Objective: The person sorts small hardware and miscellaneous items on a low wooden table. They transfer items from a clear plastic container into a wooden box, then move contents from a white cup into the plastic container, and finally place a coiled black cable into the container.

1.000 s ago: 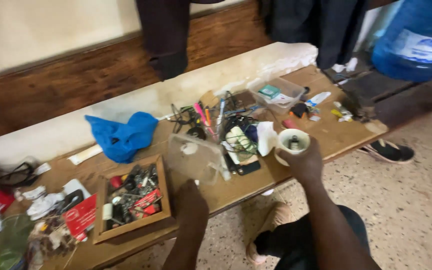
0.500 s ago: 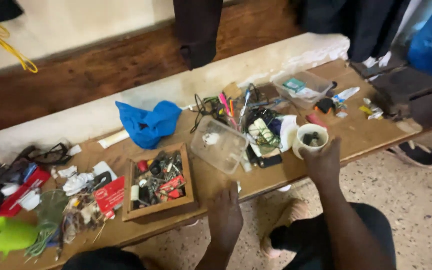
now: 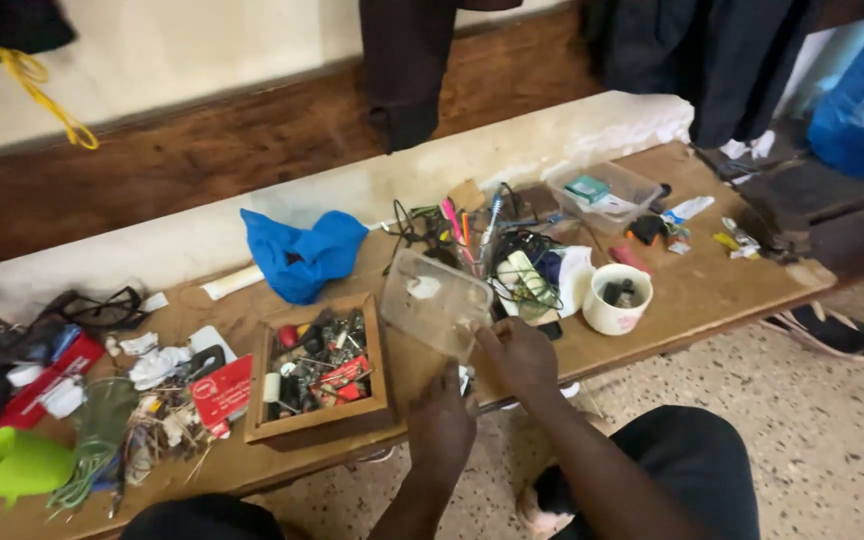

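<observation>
1. Running across the room is one long wooden bench, standing against a pale ledge and dark wood panelling, and it is carrying a clutter of small items.
2. Two hands are working at its front edge. The right hand is gripping one clear plastic container by its near corner, holding it tilted above the bench, between the wooden tray and the mug.
3. The left hand is hovering just below that container; I cannot tell whether its fingers are touching anything or how far they are spreading.
4. One shallow wooden tray is sitting left of the hands, filled with small mixed parts.
5. One white mug is standing right of the container, with dark bits inside.
6. One crumpled blue cloth is lying behind the tray.
7. One second clear tub is resting towards the far right.
8. One green funnel is lying at the left end.
</observation>
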